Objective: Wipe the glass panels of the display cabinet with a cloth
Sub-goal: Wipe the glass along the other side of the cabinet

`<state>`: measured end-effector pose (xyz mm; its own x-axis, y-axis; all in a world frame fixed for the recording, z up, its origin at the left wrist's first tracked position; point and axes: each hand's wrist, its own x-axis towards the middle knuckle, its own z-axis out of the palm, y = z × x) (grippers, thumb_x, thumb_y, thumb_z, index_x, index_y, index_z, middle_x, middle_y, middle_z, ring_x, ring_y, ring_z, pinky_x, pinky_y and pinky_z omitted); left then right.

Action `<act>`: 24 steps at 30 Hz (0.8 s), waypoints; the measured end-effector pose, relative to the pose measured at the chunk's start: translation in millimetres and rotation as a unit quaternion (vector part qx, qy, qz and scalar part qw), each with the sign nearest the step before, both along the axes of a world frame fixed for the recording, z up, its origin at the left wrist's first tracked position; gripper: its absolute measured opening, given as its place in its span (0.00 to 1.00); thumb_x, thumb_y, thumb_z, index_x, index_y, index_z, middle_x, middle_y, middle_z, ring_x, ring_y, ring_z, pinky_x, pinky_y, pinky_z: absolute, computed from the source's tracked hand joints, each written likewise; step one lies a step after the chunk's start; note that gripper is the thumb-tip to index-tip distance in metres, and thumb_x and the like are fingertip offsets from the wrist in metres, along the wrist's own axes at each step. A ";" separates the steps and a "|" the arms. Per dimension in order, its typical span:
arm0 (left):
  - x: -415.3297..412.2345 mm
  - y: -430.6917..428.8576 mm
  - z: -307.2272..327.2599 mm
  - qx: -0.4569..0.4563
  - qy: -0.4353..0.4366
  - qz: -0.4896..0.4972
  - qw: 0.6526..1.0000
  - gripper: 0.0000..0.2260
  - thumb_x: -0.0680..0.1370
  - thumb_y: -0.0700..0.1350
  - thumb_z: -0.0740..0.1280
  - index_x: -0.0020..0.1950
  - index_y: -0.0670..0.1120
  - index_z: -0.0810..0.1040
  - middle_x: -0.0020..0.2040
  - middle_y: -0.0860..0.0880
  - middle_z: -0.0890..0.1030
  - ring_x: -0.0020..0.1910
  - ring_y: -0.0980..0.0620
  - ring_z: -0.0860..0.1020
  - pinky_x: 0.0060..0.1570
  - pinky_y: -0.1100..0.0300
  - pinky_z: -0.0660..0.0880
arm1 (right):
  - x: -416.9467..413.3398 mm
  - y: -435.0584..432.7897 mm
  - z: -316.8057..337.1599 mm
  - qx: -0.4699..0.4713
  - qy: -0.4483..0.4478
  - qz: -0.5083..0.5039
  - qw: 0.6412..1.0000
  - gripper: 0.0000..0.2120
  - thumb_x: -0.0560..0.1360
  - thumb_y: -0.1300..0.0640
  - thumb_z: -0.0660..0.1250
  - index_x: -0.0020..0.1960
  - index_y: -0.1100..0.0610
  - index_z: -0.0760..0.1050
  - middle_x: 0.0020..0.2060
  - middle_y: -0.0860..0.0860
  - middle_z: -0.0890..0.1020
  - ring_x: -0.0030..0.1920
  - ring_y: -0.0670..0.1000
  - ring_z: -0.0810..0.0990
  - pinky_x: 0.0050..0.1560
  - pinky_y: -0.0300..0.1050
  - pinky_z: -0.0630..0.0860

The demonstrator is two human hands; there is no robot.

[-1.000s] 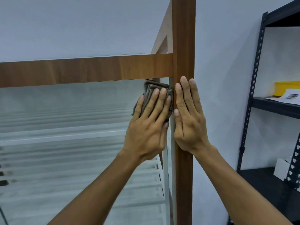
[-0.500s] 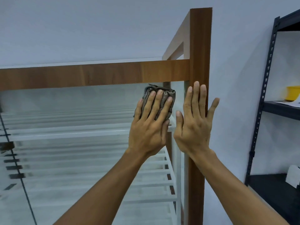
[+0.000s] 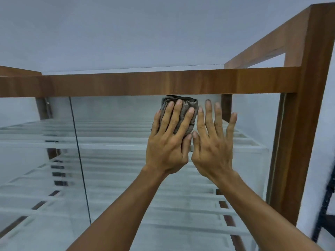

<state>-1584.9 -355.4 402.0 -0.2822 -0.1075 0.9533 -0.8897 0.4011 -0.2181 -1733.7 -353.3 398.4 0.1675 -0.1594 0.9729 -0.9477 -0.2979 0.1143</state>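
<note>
The display cabinet has a brown wooden frame and a front glass panel. My left hand presses a folded grey-brown cloth flat against the glass, just under the top wooden rail. My right hand lies beside it on the glass, fingers spread and holding nothing. The cloth shows above and between my left fingers. Glass shelves are visible behind the panel.
A dark vertical seam between glass panes runs down on the left. The cabinet's right wooden post stands right of my hands. A black metal rack shows at the far right edge, against a pale wall.
Both hands and the cloth have slid left along the top of the glass, away from the right post. My right hand has left the post and now rests on the glass.
</note>
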 end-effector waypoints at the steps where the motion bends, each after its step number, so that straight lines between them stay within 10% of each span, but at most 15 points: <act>1: 16.9 -0.9 0.0 -0.002 0.003 0.002 1.000 0.26 0.84 0.50 0.57 0.82 0.45 0.62 0.83 0.40 0.59 0.83 0.42 0.54 0.81 0.41 0.53 | 16.5 -0.6 0.2 -0.003 0.006 0.000 1.000 0.28 0.85 0.51 0.49 0.82 0.62 0.57 0.82 0.60 0.56 0.83 0.60 0.52 0.79 0.70 0.42; 16: 229.1 -10.8 -1.9 -0.002 0.059 0.036 0.998 0.28 0.83 0.50 0.57 0.82 0.44 0.58 0.83 0.40 0.56 0.83 0.41 0.53 0.81 0.39 0.52 | 219.0 -7.4 6.0 0.017 0.053 0.034 0.998 0.28 0.84 0.52 0.52 0.83 0.57 0.56 0.82 0.60 0.53 0.83 0.62 0.50 0.77 0.73 0.38; 24: 255.0 -6.5 -29.8 0.038 0.261 0.029 0.964 0.29 0.84 0.48 0.56 0.83 0.41 0.54 0.84 0.38 0.50 0.84 0.40 0.47 0.82 0.39 0.48 | 240.3 -10.3 -0.1 0.009 0.041 0.031 0.999 0.31 0.82 0.53 0.57 0.83 0.57 0.55 0.83 0.61 0.52 0.83 0.63 0.48 0.77 0.73 0.36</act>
<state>-1329.9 -362.0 372.3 0.2418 -0.1842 0.9527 -0.8916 0.3453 0.2930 -1493.4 -363.5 398.2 0.2573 -0.1636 0.9524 -0.9147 -0.3592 0.1854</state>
